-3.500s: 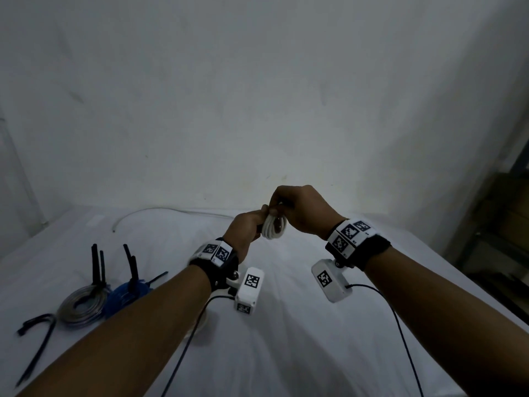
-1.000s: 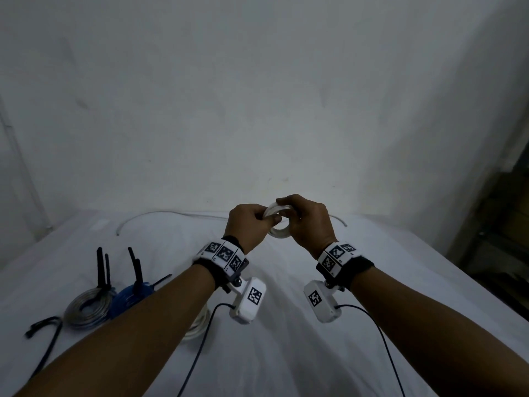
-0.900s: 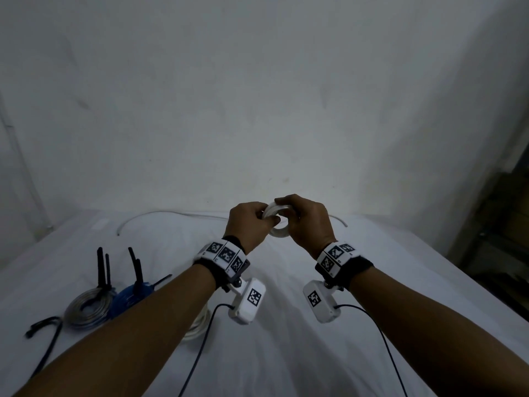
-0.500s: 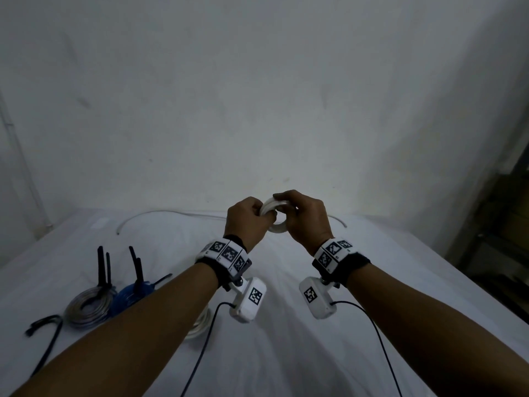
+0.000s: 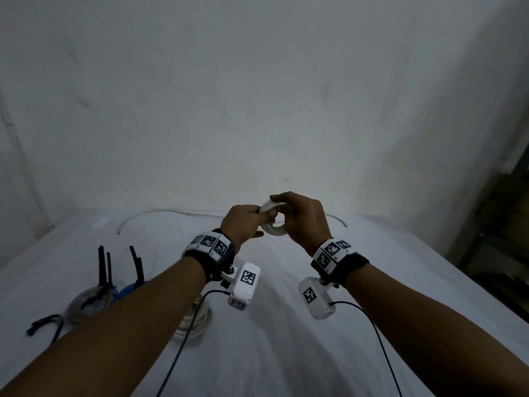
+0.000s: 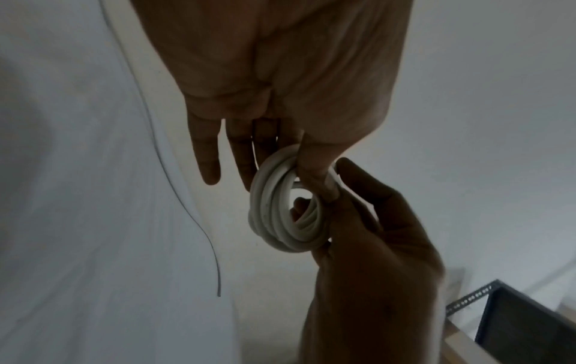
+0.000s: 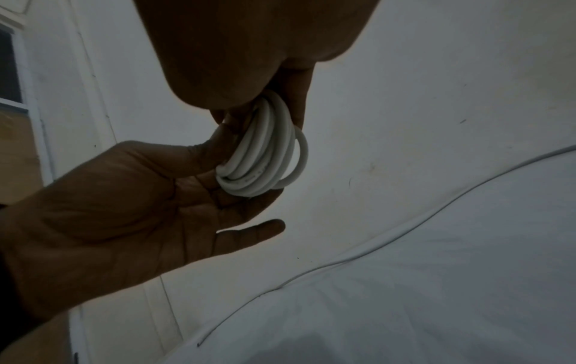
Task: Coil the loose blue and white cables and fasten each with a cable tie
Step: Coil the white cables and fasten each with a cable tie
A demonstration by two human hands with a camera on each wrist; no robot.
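A small white cable coil (image 5: 275, 229) is held in the air between both hands, above the far part of the white table (image 5: 286, 325). My left hand (image 5: 259, 222) pinches the coil (image 7: 265, 152) between thumb and forefinger, with the other fingers (image 6: 205, 160) stretched out straight. My right hand (image 5: 287, 210) grips the coil (image 6: 280, 216) from the other side, its fingers curled over the top of the windings. No cable tie shows on this coil. A blue coil (image 5: 128, 290) with black ties lies at the left, partly hidden by my left forearm.
A grey coil (image 5: 88, 302) with upright black ties lies beside the blue one. A loose black cable tie (image 5: 45, 325) lies at the far left. Another white coil (image 5: 194, 322) sits under my left forearm. A loose white cable (image 5: 171, 213) runs along the table's far edge by the wall.
The coil hung upright under my raised right hand earlier; now it lies flatter between both hands. Over the last second the hands rose slightly and my left thumb shifted on the windings.
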